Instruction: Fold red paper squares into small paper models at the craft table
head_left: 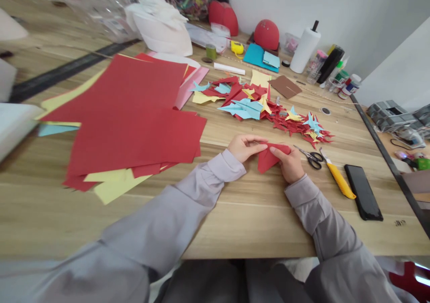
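Observation:
Between my two hands is a folded piece of red paper (pixel 268 160), held just above the wooden table with a pointed flap hanging down. My left hand (pixel 247 147) pinches its upper left edge between thumb and fingers. On the other side my right hand (pixel 289 162) grips the paper, the thumb pressed on its front face. Just beyond the hands lies a heap of folded paper pieces, mostly red, with a light blue paper plane (pixel 242 109) on it. Black-handled scissors (pixel 314 160) rest right of my right hand, beside a yellow utility knife (pixel 340 181).
Large red paper sheets (pixel 134 115) are stacked at the left over yellow ones. A black phone (pixel 363 192) lies at the right. Along the back stand a white paper roll (pixel 305 50), a yellow tape measure (pixel 237 47), bottles and a brown paper square (pixel 285 87).

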`<state>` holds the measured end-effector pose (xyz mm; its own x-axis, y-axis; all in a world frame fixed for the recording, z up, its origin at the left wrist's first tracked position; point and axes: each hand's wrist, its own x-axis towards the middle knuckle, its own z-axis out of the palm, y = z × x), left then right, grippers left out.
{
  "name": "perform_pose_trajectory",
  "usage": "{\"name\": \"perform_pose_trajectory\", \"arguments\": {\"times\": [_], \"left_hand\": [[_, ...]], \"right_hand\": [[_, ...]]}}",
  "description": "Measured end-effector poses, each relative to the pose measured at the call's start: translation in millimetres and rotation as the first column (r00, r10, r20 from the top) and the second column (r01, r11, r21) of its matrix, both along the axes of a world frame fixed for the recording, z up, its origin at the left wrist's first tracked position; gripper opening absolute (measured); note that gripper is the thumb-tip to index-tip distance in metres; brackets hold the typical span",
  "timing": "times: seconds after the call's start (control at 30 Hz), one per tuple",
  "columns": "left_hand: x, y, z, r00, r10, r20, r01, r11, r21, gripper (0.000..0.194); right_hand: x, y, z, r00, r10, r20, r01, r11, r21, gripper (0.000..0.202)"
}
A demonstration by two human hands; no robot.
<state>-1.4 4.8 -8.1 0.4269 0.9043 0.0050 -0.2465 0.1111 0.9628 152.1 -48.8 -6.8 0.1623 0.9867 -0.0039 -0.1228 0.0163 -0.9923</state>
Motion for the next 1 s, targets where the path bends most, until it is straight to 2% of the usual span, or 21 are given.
{"name": "perform_pose_trajectory", "arguments": {"times": [0.13, 0.3, 0.73, 1.0], "left_hand": [[-1.3, 2.1, -2.9, 0.998, -0.061, 0.006, 0.06, 0.996, 0.063, 0.051], [-1.3, 2.7, -3.7, 0.998, -0.058, 0.016, 0.057, 0.997, 0.057, 0.043], [-2.0, 0.7, 0.1, 0.999, -0.045, 0.009, 0.044, 0.998, 0.04, 0.039], [-2.1, 0.2, 0.0, 0.999, -0.032, 0.013, 0.031, 0.999, 0.034, 0.04]], "right_hand": [[-0.4, 0.6, 1.2, 0.996, -0.026, -0.081, 0.023, 0.999, -0.039, 0.023], [2.5, 1.4, -1.0, 1.0, -0.019, -0.015, 0.019, 1.0, -0.016, 0.03], [4.4, 1.8, -0.9, 0.999, 0.003, 0.047, -0.002, 1.0, -0.024, 0.022], [3.8, 1.9, -0.1, 1.0, -0.008, -0.005, 0.008, 0.999, -0.038, 0.025]]}}
